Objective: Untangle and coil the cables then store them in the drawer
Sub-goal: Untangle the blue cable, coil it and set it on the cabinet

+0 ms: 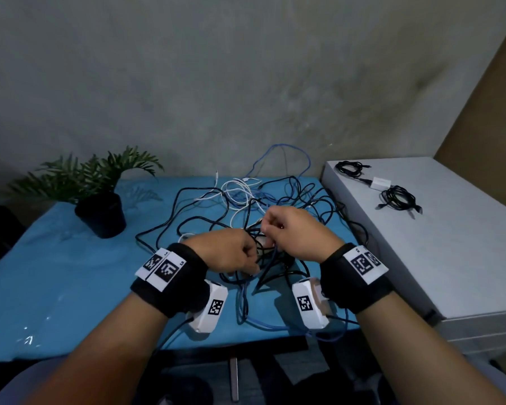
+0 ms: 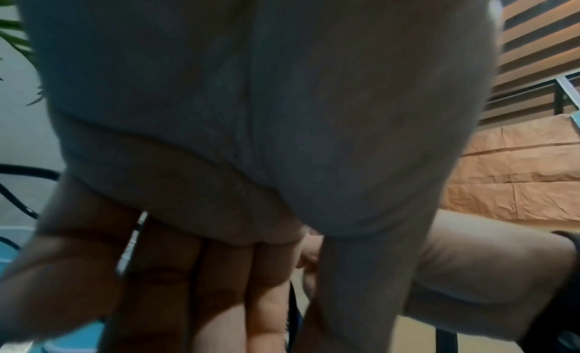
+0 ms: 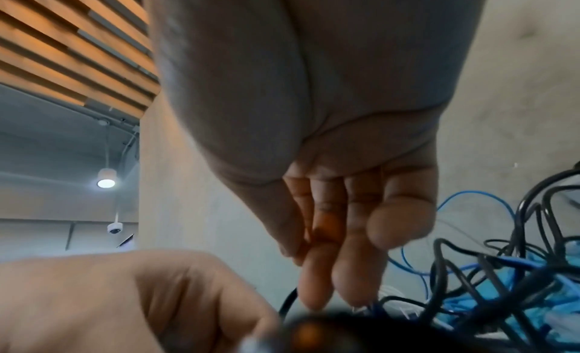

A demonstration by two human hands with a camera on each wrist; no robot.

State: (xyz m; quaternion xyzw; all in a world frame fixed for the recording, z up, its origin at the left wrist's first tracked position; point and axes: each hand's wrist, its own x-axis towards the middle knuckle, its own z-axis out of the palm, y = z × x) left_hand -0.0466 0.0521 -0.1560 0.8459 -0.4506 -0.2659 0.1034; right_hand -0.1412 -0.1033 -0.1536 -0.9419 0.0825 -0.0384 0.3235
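Table [image 1: 70, 276] under glossy, wrinkled blue plastic sheeting, cables [image 1: 275, 200] in smooth rubbery black, white and blue sheathing, plant pot [image 1: 101, 216] matt black plastic, cabinet [image 1: 450, 244] top smooth matt white, wall [image 1: 216, 83] rough mottled grey plaster, wristbands [image 1: 184, 282] black cloth.

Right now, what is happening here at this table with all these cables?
A person is working on a tangled pile of cables on the blue table. Both hands are in the middle of the knot: the left hand grips black strands, and the right hand pinches cable above it. Nothing in the pile is coiled yet. Two bundled black cables already lie on the white cabinet to the right. A potted plant stands to the left.
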